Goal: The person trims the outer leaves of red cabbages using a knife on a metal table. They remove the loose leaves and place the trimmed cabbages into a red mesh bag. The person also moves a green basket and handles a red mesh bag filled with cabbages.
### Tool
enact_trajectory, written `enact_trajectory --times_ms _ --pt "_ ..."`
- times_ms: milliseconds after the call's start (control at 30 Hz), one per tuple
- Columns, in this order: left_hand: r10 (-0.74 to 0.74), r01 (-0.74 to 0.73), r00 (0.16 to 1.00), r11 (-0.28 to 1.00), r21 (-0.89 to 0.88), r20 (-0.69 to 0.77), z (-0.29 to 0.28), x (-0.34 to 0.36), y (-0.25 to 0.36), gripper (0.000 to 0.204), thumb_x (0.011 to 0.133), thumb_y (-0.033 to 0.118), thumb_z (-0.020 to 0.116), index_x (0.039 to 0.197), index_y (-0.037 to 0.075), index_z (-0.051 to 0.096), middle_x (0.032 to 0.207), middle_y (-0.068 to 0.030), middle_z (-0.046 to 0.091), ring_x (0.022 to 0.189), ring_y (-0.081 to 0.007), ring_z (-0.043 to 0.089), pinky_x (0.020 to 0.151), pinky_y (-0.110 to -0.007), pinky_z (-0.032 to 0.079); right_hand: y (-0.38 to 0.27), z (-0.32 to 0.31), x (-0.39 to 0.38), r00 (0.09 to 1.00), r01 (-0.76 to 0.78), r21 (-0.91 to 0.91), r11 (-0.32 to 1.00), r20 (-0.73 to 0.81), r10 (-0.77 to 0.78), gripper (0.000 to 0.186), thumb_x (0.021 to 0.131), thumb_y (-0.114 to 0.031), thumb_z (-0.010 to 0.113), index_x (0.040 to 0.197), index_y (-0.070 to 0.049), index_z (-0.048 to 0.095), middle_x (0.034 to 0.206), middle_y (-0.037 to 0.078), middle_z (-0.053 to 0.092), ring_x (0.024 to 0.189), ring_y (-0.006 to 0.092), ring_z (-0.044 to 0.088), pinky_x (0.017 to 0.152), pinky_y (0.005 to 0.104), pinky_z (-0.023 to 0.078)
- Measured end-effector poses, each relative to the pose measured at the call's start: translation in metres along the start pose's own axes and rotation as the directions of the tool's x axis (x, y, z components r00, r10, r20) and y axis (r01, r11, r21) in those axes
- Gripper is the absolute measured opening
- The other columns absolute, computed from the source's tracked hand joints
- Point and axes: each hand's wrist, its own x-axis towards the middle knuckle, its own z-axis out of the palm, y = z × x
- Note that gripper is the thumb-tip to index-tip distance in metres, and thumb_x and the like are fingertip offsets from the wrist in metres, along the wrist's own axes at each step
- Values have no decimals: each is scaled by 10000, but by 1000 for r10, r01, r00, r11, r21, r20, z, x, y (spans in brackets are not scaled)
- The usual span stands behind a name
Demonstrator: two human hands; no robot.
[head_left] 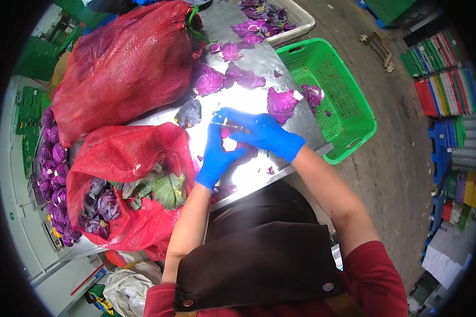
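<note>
Both my hands, in blue gloves, meet over a brightly lit metal table. My left hand [216,158] is curved around a small purple and white piece of red cabbage [226,132], partly washed out by glare. My right hand [267,133] is closed on a thin, knife-like blade [232,127] lying across the gap between the hands; its handle is hidden by the glove. Loose purple cabbage leaves lie beyond my hands, one [282,104] beside my right hand and a dark leaf [189,113] past my left.
A full red mesh sack [127,68] lies at far left. Nearer, an opened red mesh sack [121,153] holds cabbages and green leaves. Trimmed red cabbages [60,174] pile along the left edge. A green crate [373,129] stands right of the metal table [314,127]; a white crate [308,21] holds leaves.
</note>
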Motion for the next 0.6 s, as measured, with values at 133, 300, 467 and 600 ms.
enact_trajectory --times_ms 133,300,467,600 --pt "-275 271 961 956 -109 -28 -4 -8 -17 988 654 89 826 1467 -21 274 1251 -126 542 1186 -247 536 1023 -360 451 19 1 -4 991 -126 131 983 52 120 453 879 -278 697 1298 -126 616 1230 92 664 1083 187 648 930 333 511" --pt "-285 284 959 955 -88 1 -2 -8 -11 947 659 99 842 1455 11 336 1320 -133 506 1232 -255 513 1045 -367 435 35 9 -13 978 -152 169 974 -118 173 410 782 -227 797 1158 -104 690 1091 42 690 1004 138 636 882 304 511" --pt "-262 265 964 955 133 -39 8 -14 6 960 656 162 875 1464 65 366 1385 -160 454 1278 -274 477 1091 -384 395 42 -16 8 966 -211 344 915 215 142 343 826 -167 763 1121 -59 626 1013 31 646 957 114 603 885 287 495" --pt "-320 326 944 942 80 -80 9 -12 0 971 648 178 878 1464 48 367 1383 -171 465 1268 -275 486 1084 -383 403 37 -15 14 951 -275 204 940 203 234 282 889 -209 693 1119 -62 622 955 53 648 907 115 601 817 290 505"
